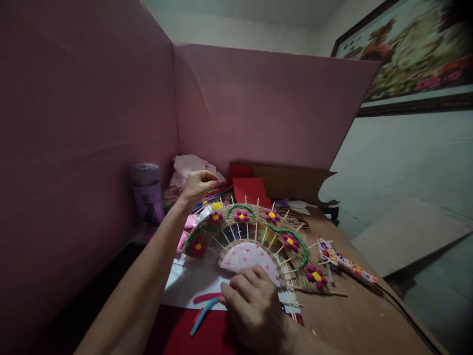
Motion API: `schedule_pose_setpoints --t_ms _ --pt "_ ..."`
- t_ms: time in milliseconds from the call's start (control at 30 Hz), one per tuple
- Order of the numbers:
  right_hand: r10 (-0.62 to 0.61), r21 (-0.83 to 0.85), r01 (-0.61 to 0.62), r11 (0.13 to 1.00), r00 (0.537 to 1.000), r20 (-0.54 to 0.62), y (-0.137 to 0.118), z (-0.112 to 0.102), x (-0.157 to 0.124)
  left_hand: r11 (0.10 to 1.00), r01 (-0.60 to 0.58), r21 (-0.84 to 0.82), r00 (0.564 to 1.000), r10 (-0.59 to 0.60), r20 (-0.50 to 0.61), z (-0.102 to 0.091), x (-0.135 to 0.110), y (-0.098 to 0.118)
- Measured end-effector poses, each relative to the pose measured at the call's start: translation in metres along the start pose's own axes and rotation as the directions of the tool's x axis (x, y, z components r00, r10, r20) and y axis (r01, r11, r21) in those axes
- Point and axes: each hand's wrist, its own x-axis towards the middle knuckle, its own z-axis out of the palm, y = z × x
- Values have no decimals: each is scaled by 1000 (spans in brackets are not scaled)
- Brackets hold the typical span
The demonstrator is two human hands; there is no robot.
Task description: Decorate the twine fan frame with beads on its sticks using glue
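Note:
My left hand (199,186) reaches to the back, its thumb and forefinger pinched on the end of a thin red-pink strip. Just below it lies a bundle of coloured strips (222,191). At the front, my right hand (254,306) is curled closed, with a pink strip (207,297) and a blue strip (202,318) sticking out from its fingertips; they look like pipe cleaners. Beyond it lies a fan-shaped piece (286,217) of twine and thin sticks, bearing magenta flowers with yellow centres and green curls. Its inner half-circle (251,257) is pale, dotted cloth.
A flower-patterned glue gun (343,264) with a black cord lies at the right. A purple bottle (147,195) stands at the left. Behind are a red sheet (251,191), cardboard (288,185) and crumpled pale cloth (192,167). Pink panels (266,103) enclose the back and left.

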Motion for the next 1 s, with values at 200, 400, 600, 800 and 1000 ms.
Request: schedule_pose_setpoints --t_ms 200,400,600,800,1000 --pt "205 -100 -205 974 979 -15 13 1 3 977 -15 211 993 -11 121 -6 20 -6" --pt "273 -84 -272 959 962 9 20 10 -3 943 45 329 956 -136 261 -15 28 -24" --pt "303 -105 -297 949 951 54 25 10 -2 933 33 359 931 -159 330 -11 34 -35" --pt "316 -130 -303 944 944 91 25 9 1 941 48 336 938 -158 309 -8 36 -39" --pt "316 -124 -302 945 941 121 24 9 2 946 63 318 935 -167 313 -7 34 -46"
